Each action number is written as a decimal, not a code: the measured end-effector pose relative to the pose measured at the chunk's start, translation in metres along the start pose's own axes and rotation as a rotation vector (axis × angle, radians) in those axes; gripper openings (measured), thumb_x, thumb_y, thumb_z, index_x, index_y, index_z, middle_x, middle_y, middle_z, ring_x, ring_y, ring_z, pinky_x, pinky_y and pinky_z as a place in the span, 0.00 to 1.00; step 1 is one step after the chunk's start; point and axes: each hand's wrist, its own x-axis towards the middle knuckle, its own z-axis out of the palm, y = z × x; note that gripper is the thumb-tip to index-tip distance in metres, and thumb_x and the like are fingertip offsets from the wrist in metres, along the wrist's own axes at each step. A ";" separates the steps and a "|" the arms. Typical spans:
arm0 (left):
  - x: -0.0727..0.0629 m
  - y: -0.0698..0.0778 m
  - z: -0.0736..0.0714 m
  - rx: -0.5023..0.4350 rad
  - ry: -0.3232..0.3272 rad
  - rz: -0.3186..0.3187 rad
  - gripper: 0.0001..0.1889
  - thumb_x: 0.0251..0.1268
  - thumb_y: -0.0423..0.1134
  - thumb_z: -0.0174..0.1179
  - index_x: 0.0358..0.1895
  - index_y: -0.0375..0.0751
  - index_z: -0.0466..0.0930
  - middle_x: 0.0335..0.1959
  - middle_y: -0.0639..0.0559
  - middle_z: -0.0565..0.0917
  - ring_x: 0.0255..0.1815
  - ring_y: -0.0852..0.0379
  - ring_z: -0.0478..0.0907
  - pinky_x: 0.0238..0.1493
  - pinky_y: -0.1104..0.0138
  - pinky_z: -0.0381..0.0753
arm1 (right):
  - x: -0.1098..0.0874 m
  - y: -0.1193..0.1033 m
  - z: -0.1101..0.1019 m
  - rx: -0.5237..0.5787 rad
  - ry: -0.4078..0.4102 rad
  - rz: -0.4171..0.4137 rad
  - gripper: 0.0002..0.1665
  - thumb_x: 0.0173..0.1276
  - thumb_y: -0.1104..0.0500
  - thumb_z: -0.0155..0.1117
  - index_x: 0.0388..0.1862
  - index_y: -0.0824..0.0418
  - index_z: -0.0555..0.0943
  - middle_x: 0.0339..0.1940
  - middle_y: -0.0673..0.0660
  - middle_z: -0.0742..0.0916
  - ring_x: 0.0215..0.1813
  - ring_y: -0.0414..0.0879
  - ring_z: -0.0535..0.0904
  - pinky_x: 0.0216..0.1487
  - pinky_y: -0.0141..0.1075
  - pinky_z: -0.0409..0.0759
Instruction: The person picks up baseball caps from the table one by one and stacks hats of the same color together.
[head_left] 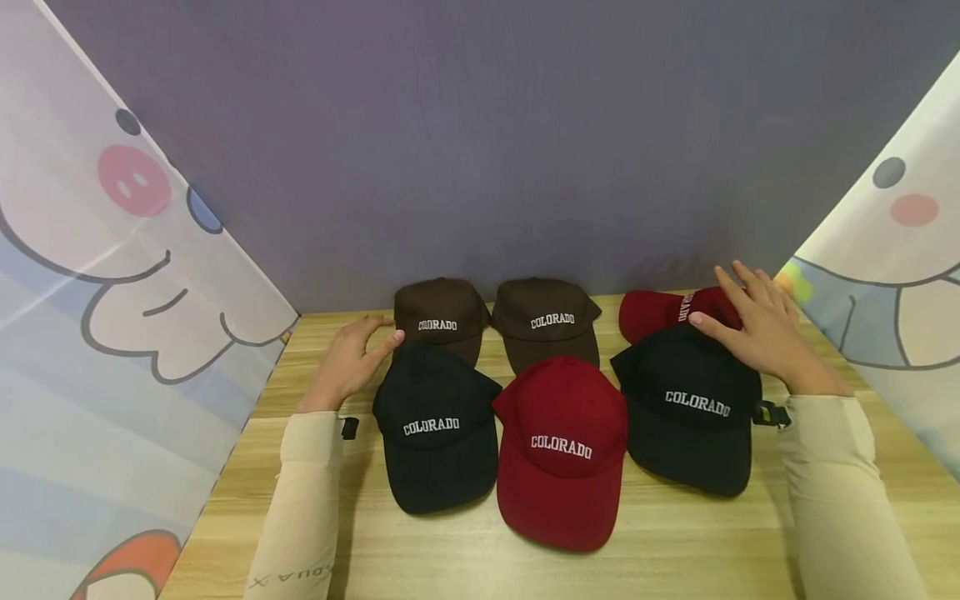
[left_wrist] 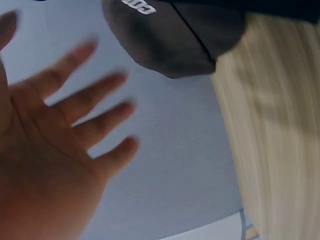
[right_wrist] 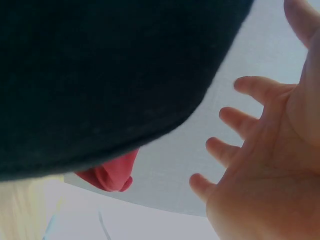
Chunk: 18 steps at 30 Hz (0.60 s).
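My left hand (head_left: 351, 360) is beside the left black cap (head_left: 435, 392), its thumb near the crown; the left wrist view shows bare, spread fingers (left_wrist: 95, 97). Behind that cap sits a brown cap (head_left: 427, 308), with a second brown cap (head_left: 543, 317) to its right. The front red cap (head_left: 566, 417) lies in the middle. On the right, my right hand (head_left: 768, 333) hovers by the right black cap (head_left: 697, 375), thumb near its top, fingers extended. A back red cap (head_left: 645, 315), turned sideways, is partly hidden behind that cap and hand. White COLORADO lettering marks the caps.
Everything lies on a wood-grain table (head_left: 420, 558). A grey wall (head_left: 487, 150) rises right behind the back caps. Cartoon-printed panels stand at the left (head_left: 60, 250) and right (head_left: 900, 308). A strap with a buckle (head_left: 772, 414) sticks out by the right sleeve.
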 end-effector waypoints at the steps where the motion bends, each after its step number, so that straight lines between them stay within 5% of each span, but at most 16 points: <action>1: -0.001 0.000 0.000 -0.034 -0.005 0.006 0.30 0.75 0.66 0.51 0.64 0.48 0.79 0.70 0.40 0.77 0.73 0.38 0.70 0.72 0.41 0.65 | 0.000 0.000 0.000 0.003 0.004 -0.003 0.49 0.75 0.42 0.58 0.84 0.62 0.52 0.85 0.70 0.49 0.83 0.74 0.36 0.74 0.75 0.31; 4: -0.004 0.001 0.000 -0.123 -0.046 0.008 0.22 0.75 0.62 0.56 0.49 0.47 0.84 0.54 0.44 0.86 0.58 0.42 0.81 0.59 0.46 0.77 | 0.000 -0.003 -0.001 0.008 0.007 -0.006 0.46 0.73 0.43 0.61 0.79 0.68 0.60 0.82 0.75 0.53 0.80 0.78 0.42 0.72 0.76 0.39; 10: -0.009 0.002 -0.003 -0.213 -0.162 0.022 0.18 0.77 0.55 0.56 0.51 0.47 0.86 0.49 0.48 0.88 0.52 0.48 0.84 0.56 0.49 0.80 | -0.002 -0.008 -0.011 -0.053 -0.005 0.000 0.38 0.74 0.45 0.62 0.71 0.70 0.69 0.71 0.79 0.67 0.69 0.79 0.54 0.60 0.73 0.57; 15: -0.009 0.002 -0.009 -0.247 -0.256 0.019 0.18 0.77 0.54 0.57 0.52 0.46 0.85 0.50 0.48 0.87 0.53 0.50 0.83 0.58 0.51 0.79 | -0.005 -0.012 -0.019 -0.041 -0.035 -0.010 0.27 0.76 0.49 0.61 0.61 0.69 0.79 0.53 0.73 0.85 0.53 0.67 0.77 0.52 0.55 0.73; 18: -0.009 0.000 -0.014 -0.252 -0.323 0.022 0.17 0.77 0.53 0.57 0.52 0.44 0.85 0.50 0.48 0.87 0.53 0.52 0.82 0.57 0.54 0.79 | -0.007 -0.012 -0.021 -0.046 -0.043 -0.016 0.20 0.77 0.51 0.60 0.54 0.67 0.83 0.41 0.67 0.89 0.40 0.56 0.82 0.41 0.41 0.75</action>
